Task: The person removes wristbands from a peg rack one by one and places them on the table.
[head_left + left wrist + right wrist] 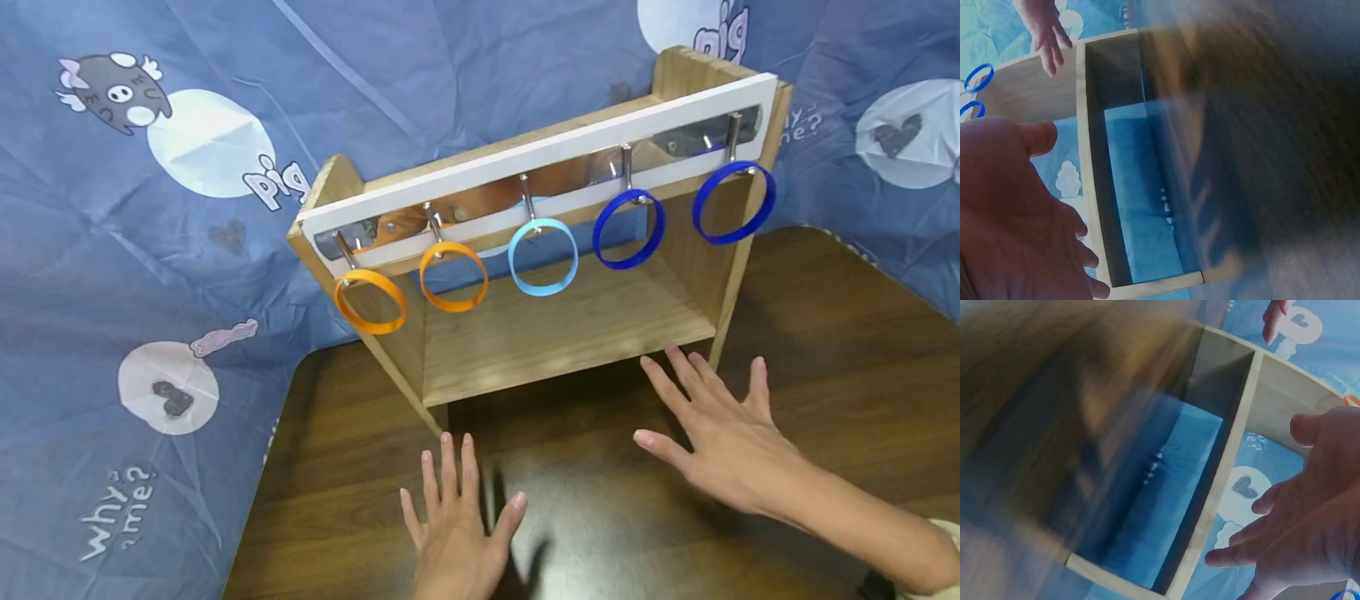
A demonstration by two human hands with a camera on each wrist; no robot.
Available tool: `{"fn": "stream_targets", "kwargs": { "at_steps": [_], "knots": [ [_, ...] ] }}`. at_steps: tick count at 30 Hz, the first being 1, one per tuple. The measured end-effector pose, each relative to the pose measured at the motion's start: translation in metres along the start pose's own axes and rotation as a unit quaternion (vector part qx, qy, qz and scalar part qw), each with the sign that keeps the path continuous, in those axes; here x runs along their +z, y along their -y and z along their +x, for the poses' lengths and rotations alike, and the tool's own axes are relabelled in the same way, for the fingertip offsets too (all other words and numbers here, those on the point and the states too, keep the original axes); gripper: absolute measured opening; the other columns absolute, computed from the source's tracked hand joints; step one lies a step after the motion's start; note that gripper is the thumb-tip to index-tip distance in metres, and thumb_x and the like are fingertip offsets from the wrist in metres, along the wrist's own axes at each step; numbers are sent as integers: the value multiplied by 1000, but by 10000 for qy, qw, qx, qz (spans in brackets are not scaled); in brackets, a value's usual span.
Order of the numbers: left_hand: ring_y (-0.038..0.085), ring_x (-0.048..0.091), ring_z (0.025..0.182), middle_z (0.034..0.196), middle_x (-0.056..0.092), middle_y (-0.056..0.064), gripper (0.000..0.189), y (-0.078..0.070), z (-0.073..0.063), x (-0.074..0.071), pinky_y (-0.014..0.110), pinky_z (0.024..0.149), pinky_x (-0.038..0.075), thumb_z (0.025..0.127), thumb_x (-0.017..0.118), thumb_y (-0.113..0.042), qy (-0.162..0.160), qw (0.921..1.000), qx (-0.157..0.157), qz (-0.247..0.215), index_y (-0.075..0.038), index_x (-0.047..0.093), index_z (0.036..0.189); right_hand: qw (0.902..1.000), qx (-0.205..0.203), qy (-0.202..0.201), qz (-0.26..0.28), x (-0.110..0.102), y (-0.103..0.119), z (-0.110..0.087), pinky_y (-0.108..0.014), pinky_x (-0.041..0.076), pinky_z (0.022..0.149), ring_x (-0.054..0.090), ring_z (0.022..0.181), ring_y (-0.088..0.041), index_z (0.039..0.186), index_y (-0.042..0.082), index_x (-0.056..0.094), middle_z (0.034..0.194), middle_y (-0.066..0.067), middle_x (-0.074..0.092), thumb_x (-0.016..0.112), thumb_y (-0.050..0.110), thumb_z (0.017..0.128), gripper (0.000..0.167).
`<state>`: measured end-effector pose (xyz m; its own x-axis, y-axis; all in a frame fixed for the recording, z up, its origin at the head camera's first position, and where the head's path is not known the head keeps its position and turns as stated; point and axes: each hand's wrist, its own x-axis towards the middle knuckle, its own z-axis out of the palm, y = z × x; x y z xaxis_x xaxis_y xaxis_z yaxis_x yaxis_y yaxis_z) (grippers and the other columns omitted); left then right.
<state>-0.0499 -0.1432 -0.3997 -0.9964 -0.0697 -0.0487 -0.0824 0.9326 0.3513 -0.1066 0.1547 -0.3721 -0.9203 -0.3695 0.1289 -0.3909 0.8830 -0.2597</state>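
Note:
Both hands hover in front of a wooden rack (570, 321) with their fingers spread, and neither holds anything. My left hand (459, 533) is near the rack's lower left corner; my right hand (723, 437) is by its lower right. Five hooks on a white rail (540, 148) carry rings. From left to right hang an orange ring (400, 302), a second orange ring (486, 287), a light blue ring (574, 265), a dark blue ring (662, 229) and another dark blue ring (772, 200). In the left wrist view the left hand (1010, 206) has its fingers extended.
The rack stands on a dark brown wooden table (592, 492). Behind it hangs a blue cloth (225, 50) printed with pigs, white circles and words. A glossy strip along the rail reflects orange and blue. Light falls on the table's front.

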Motion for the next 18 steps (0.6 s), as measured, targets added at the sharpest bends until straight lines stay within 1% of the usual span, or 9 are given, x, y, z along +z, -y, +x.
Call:
{"fn": "stream_targets", "kwargs": {
  "at_steps": [3,5,10,14,18],
  "knots": [
    [30,-11,146,160,-11,-3,92,0,0,-1,67,108,-6,86,37,-77,-29,10000,9,-48,-29,0,155,9999,-30,-79,-78,-2,6,3,-65,-27,99,25,137,-46,155,21,2,158,-21,10,37,64,96,81],
    [31,-10,146,161,-9,-2,92,0,0,-2,68,108,-5,85,34,-79,-28,10000,-4,-79,-28,1,155,9999,-90,-117,-80,-1,10,6,-66,-24,101,27,136,-45,155,21,3,158,-22,12,36,64,96,81],
    [33,-8,146,162,-4,3,93,1,0,-3,69,108,-3,84,33,-80,-59,9998,-29,-210,-27,4,155,9997,-217,-136,-8,0,17,13,-68,-17,105,26,137,-42,155,19,7,157,-20,15,35,65,96,80],
    [35,-6,146,162,-1,5,92,2,-1,-4,69,107,-3,85,35,-79,-87,9995,-35,-316,-26,7,155,9993,-291,-110,204,0,21,19,-68,-13,106,25,138,-41,155,16,13,157,-20,18,35,64,96,79],
    [35,-7,146,161,-2,7,91,5,0,-8,69,107,-4,86,35,-77,-31,9989,-82,-450,-24,9,155,9974,-380,-76,609,-1,25,26,-67,-11,108,24,138,-40,154,14,18,156,-20,21,37,64,96,79]
  ]
}}
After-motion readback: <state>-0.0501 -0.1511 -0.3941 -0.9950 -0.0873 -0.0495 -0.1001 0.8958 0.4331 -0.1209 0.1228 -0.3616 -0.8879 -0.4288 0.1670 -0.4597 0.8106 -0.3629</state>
